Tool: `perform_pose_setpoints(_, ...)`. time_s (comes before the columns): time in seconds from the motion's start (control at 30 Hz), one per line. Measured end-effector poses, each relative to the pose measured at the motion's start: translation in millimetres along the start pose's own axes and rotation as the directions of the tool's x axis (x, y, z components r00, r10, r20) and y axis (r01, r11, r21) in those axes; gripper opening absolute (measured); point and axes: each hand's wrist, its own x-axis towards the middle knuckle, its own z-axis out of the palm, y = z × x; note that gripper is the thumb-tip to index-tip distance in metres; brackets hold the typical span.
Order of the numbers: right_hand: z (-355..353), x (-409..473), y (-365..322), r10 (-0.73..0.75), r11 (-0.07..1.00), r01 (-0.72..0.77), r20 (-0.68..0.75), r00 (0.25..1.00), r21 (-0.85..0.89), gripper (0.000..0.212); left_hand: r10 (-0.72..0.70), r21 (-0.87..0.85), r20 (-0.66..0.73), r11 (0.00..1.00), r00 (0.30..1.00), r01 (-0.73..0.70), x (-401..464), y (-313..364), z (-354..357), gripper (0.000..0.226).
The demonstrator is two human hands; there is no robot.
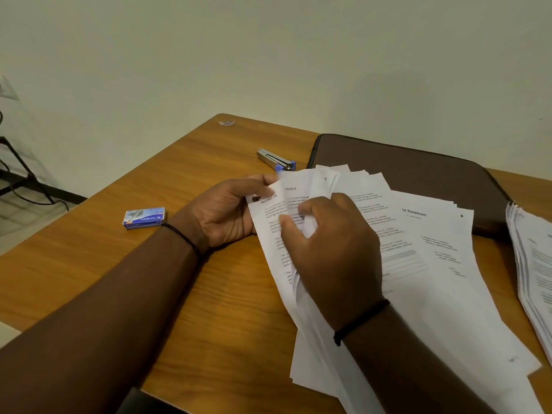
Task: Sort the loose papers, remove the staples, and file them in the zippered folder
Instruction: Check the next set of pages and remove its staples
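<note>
Both my hands work a fanned sheaf of printed pages on a wooden counter.

My left hand [227, 213] pinches the top-left corner of the loose papers [418, 264], thumb over the sheet headed "Section 10", while my right hand [331, 252] lies on the middle of the same sheaf, its fingers [301, 209] curled into the pages and gripping them. The papers spread from the centre toward 4 o'clock, their far edges overlapping the brown zippered folder [403, 165], which lies flat and closed at 1 o'clock against the wall. A second stack of papers [534, 270] sits just beside it at 3 o'clock. A silver and blue stapler [276, 160] lies at 12 o'clock, just beyond my left fingertips, and a small blue staple box [144, 217] rests at 9 o'clock, near my left wrist, on the counter [89, 249].
</note>
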Motion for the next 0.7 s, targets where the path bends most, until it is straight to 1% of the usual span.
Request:
perform_pose_setpoints(0.07,-1,3,1,0.066,0.997,-0.065,-0.021,0.998,0.041,0.016,-0.001,0.001,0.002,1.000,1.000,0.001,0,0,-3,0.028)
perform_pose_setpoints(0.1,-3,4,2,0.136,0.987,-0.136,-0.002,0.991,0.081,0.013,0.005,0.018,0.001,1.000,1.000,-0.005,0,-1,-6,0.028)
perform_pose_setpoints(0.17,-5,5,7,0.282,0.941,-0.285,0.042,0.958,0.180,0.016,0.025,0.072,-0.010,0.997,1.000,-0.024,-2,-2,-8,0.029)
perform_pose_setpoints(0.2,-6,6,11,0.329,0.916,-0.329,0.039,0.943,0.228,0.018,0.034,0.080,-0.026,0.996,0.999,-0.031,-5,-4,-8,0.029)
perform_pose_setpoints(0.27,-14,13,15,0.374,0.894,-0.344,-0.054,0.926,0.285,0.017,0.058,0.063,-0.071,0.997,0.996,-0.054,-11,-5,-4,0.032)
perform_pose_setpoints(0.33,-22,19,19,0.404,0.873,-0.343,-0.122,0.907,0.347,0.032,0.084,0.068,-0.145,0.995,0.986,-0.074,-18,-7,3,0.040)
perform_pose_setpoints(0.4,-27,21,17,0.370,0.879,-0.312,-0.103,0.924,0.360,0.048,0.105,0.113,-0.206,0.990,0.973,-0.083,-25,-12,12,0.048)
perform_pose_setpoints(0.43,-26,21,13,0.329,0.900,-0.287,-0.078,0.941,0.329,0.051,0.104,0.122,-0.212,0.989,0.972,-0.080,-28,-15,17,0.053)
perform_pose_setpoints(0.5,-20,15,3,0.200,0.950,-0.199,0.021,0.980,0.240,0.048,0.084,0.086,-0.181,0.994,0.980,-0.069,-35,-22,30,0.060)
perform_pose_setpoints(0.53,-14,11,-1,0.143,0.964,-0.161,0.099,0.985,0.212,0.043,0.078,0.053,-0.158,0.996,0.984,-0.071,-38,-26,36,0.061)
perform_pose_setpoints(0.57,-10,8,-4,0.117,0.965,-0.153,0.172,0.978,0.214,0.035,0.085,0.028,-0.134,0.996,0.987,-0.081,-41,-30,42,0.059)
perform_pose_setpoints(0.6,-7,6,-5,0.143,0.943,-0.203,0.233,0.962,0.262,0.027,0.095,0.012,-0.125,0.995,0.988,-0.094,-43,-33,46,0.053)
perform_pose_setpoints(0.63,-8,8,-7,0.215,0.878,-0.316,0.294,0.931,0.359,0.020,0.104,0.002,-0.121,0.995,0.987,-0.105,-43,-35,48,0.045)
perform_pose_setpoints(0.67,-13,12,-8,0.301,0.762,-0.451,0.364,0.882,0.464,0.016,0.126,0.020,-0.129,0.992,0.984,-0.125,-44,-36,50,0.036)
perform_pose_setpoints(0.7,-19,16,-8,0.365,0.611,-0.569,0.442,0.819,0.550,0.015,0.150,0.062,-0.154,0.988,0.977,-0.142,-44,-38,50,0.031)
